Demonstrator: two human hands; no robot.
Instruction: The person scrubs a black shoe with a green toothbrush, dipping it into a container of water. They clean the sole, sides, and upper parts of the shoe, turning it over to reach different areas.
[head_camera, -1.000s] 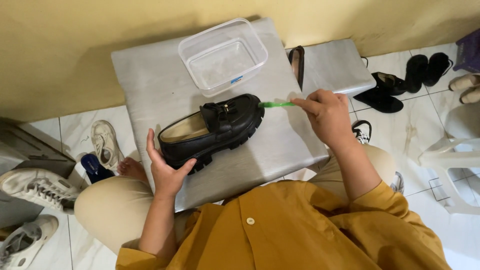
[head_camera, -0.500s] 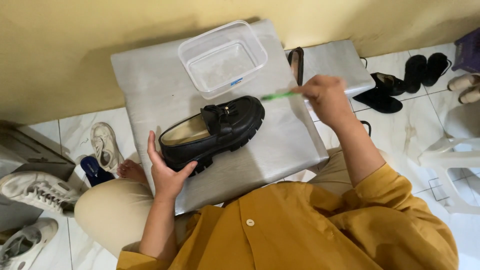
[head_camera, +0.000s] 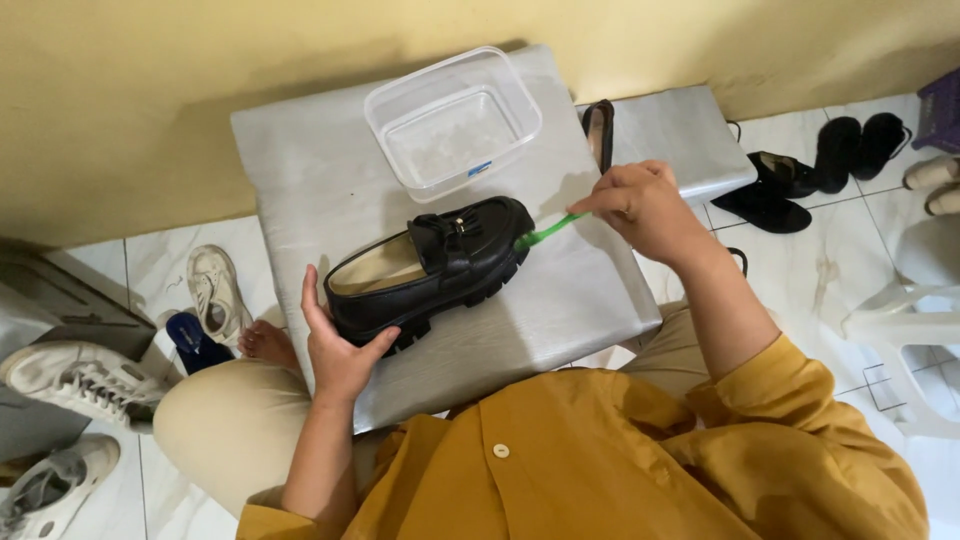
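Left hand cups black loafer's heel, right hand pinches green brush at toe; grey bench, tiled floor.

A low grey padded block stands on the white tiled floor against the yellow wall. A black loafer lies on the block at its middle. Behind the loafer, toward the wall, sits a clear plastic tub. Beside the loafer's toe end, a second grey block adjoins the first, with a dark sandal wedged in the gap between them.
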